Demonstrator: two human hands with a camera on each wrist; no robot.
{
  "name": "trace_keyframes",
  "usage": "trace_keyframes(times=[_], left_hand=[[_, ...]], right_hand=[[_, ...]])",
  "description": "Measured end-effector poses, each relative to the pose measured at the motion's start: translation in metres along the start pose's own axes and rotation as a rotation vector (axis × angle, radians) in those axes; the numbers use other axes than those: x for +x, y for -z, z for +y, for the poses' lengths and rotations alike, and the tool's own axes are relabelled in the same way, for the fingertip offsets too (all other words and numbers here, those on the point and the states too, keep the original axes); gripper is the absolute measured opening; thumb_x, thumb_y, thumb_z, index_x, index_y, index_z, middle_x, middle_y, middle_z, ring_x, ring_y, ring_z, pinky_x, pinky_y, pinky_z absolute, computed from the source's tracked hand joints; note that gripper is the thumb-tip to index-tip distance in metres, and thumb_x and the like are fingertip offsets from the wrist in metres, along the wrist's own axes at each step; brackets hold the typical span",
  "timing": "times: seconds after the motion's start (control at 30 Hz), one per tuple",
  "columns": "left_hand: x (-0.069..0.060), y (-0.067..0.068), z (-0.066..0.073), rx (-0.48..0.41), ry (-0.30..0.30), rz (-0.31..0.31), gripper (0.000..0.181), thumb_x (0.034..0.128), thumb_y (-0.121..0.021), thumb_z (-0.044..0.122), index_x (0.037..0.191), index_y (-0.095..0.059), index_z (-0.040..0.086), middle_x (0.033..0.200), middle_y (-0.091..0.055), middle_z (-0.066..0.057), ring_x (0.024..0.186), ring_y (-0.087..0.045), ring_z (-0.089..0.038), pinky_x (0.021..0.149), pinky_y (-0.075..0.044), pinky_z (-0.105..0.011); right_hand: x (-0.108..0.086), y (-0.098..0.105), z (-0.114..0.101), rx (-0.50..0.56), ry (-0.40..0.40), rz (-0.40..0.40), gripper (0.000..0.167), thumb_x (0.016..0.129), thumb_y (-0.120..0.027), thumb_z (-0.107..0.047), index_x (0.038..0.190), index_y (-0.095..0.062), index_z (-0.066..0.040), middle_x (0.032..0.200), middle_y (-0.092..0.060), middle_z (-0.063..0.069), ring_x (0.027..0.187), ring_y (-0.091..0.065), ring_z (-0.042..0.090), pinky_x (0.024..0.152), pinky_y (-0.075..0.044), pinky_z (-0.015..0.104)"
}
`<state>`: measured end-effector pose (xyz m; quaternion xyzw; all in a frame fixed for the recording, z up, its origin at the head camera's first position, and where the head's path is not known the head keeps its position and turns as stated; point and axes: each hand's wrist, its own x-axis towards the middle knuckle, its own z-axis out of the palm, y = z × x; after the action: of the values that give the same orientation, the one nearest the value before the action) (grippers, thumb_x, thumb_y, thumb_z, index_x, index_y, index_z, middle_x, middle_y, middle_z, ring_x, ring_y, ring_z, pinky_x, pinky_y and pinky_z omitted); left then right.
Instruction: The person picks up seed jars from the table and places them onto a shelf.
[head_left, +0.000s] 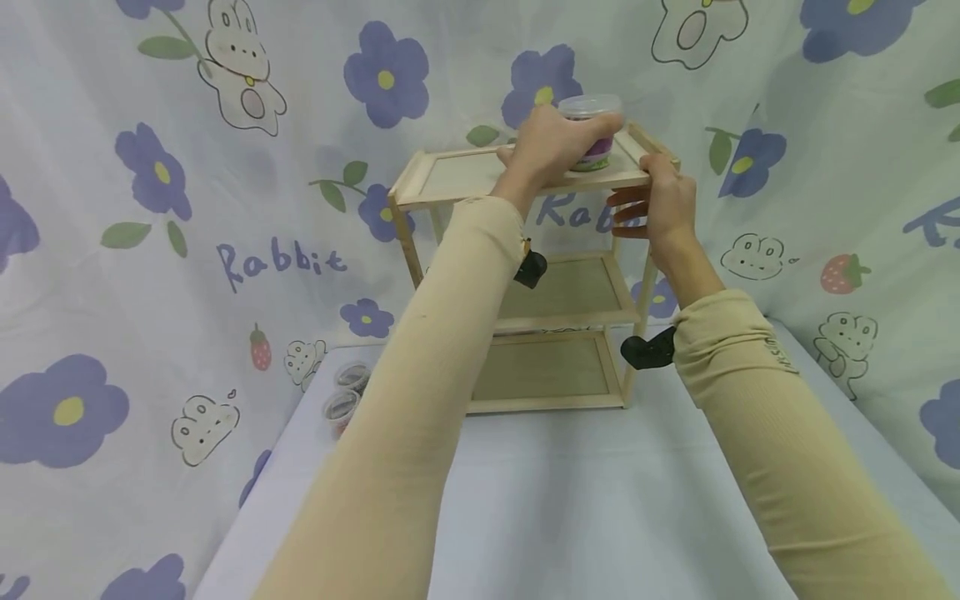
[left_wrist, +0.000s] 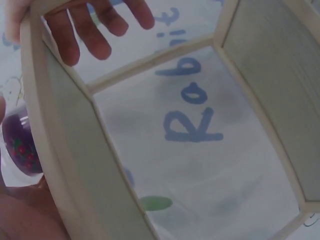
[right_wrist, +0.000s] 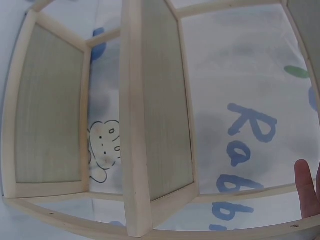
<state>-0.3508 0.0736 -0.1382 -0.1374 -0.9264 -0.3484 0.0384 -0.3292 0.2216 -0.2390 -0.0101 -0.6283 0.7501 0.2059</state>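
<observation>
A three-tier wooden shelf rack stands on the table. Over its top board, my left hand holds a clear-lidded plastic tub with a purple and green label. The left wrist view shows the tub's purple side beyond the board, beside part of the left hand. Whether the tub's base rests on the board cannot be made out. My right hand grips the top board's right front corner, thumb above and fingers underneath. Those fingers reach under the board in the left wrist view.
Two more clear-lidded tubs sit on the white table, left of the rack and partly behind my left sleeve. A printed cloth with flowers and rabbits hangs behind and along the sides. Dark wrist cameras jut near the rack.
</observation>
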Motion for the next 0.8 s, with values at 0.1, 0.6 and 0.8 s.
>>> trace_keyframes(times=[0.1, 0.6, 0.8], left_hand=[[0.000, -0.005, 0.003, 0.024, -0.015, 0.009, 0.055, 0.0838, -0.058, 0.070, 0.107, -0.061, 0.020, 0.110, -0.062, 0.009, 0.113, -0.054, -0.007, 0.118, 0.001, -0.058], [-0.005, -0.017, 0.019, 0.075, -0.036, 0.010, 0.055, 0.0843, -0.054, 0.074, 0.101, -0.058, 0.022, 0.104, -0.060, 0.009, 0.111, -0.054, -0.006, 0.116, -0.008, -0.051], [-0.007, -0.014, 0.019, 0.057, -0.041, -0.067, 0.057, 0.0851, -0.050, 0.077, 0.092, -0.061, 0.022, 0.104, -0.059, 0.007, 0.133, -0.045, -0.009, 0.118, 0.003, -0.059]], right_hand=[[0.000, 0.000, 0.000, -0.005, 0.002, -0.001, 0.043, 0.097, -0.045, -0.037, 0.079, -0.073, -0.010, 0.067, -0.072, 0.003, 0.051, -0.064, 0.018, 0.053, -0.058, 0.033], [0.002, 0.001, 0.000, -0.009, 0.012, 0.013, 0.043, 0.098, -0.046, -0.038, 0.079, -0.074, -0.012, 0.065, -0.071, 0.003, 0.051, -0.064, 0.018, 0.051, -0.057, 0.033], [0.001, 0.000, 0.001, -0.024, 0.022, 0.009, 0.043, 0.098, -0.044, -0.038, 0.080, -0.074, -0.013, 0.066, -0.072, 0.002, 0.051, -0.064, 0.016, 0.052, -0.057, 0.033]])
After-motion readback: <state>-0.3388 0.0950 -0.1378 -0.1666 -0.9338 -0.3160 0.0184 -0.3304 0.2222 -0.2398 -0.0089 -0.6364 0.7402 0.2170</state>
